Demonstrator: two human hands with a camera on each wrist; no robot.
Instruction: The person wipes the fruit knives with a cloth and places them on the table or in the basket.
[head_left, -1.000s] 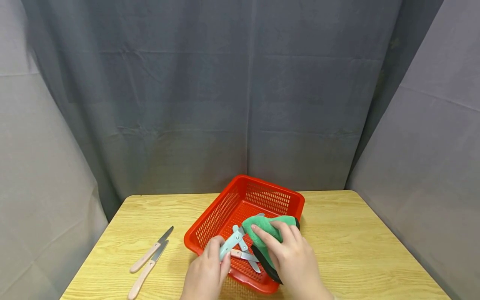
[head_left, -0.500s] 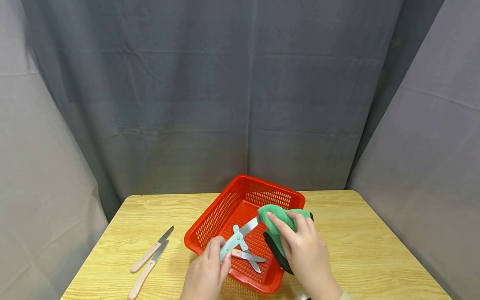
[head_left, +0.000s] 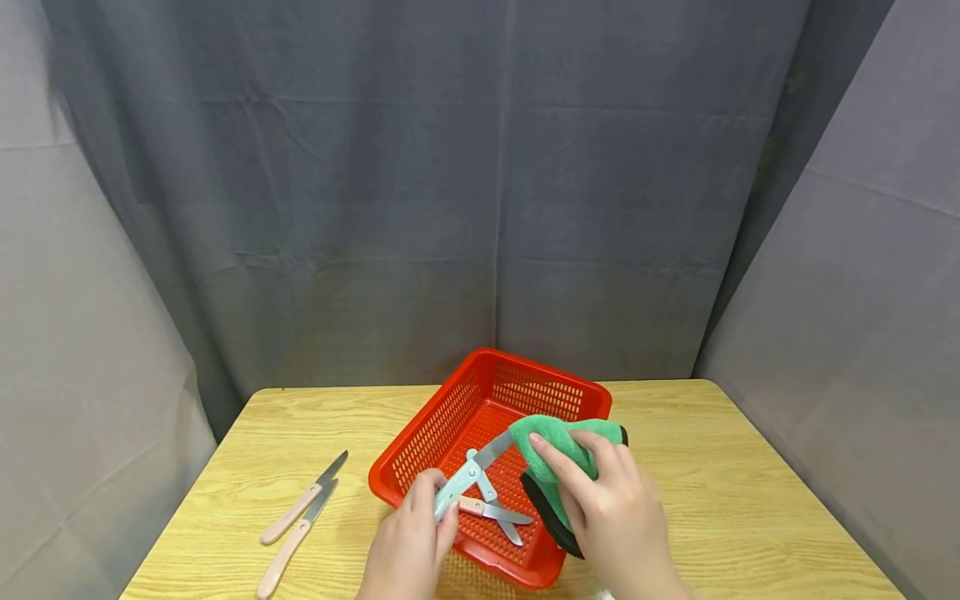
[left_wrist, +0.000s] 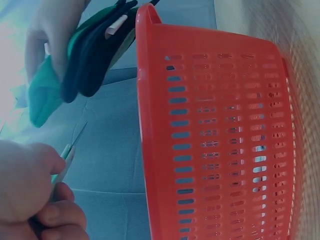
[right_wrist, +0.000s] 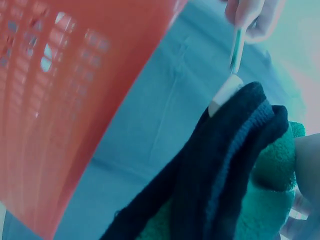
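In the head view my left hand [head_left: 408,533] grips the light blue handle of a knife [head_left: 456,490], its blade pointing up and right over the basket. My right hand [head_left: 618,517] holds a bunched green cloth [head_left: 555,442] with black edging, which covers the blade's tip. The left wrist view has the left thumb [left_wrist: 47,157] on the handle and the cloth [left_wrist: 45,95] in the other hand beyond the blade. Below, inside the red basket [head_left: 536,367], a pale-handled knife [head_left: 504,514] crosses over a light-blue-handled knife [head_left: 486,486].
Two knives with pale handles lie left of the basket on the wooden table, an upper knife [head_left: 288,517] and a lower knife [head_left: 283,560], their blades close together. A grey curtain [head_left: 375,208] hangs behind the table, with paler cloth at both sides.
My right hand and the cloth slid along the blade away from the handle, up and right, baring most of the blade, then came slightly back. The left hand with the knife shifted slightly left.
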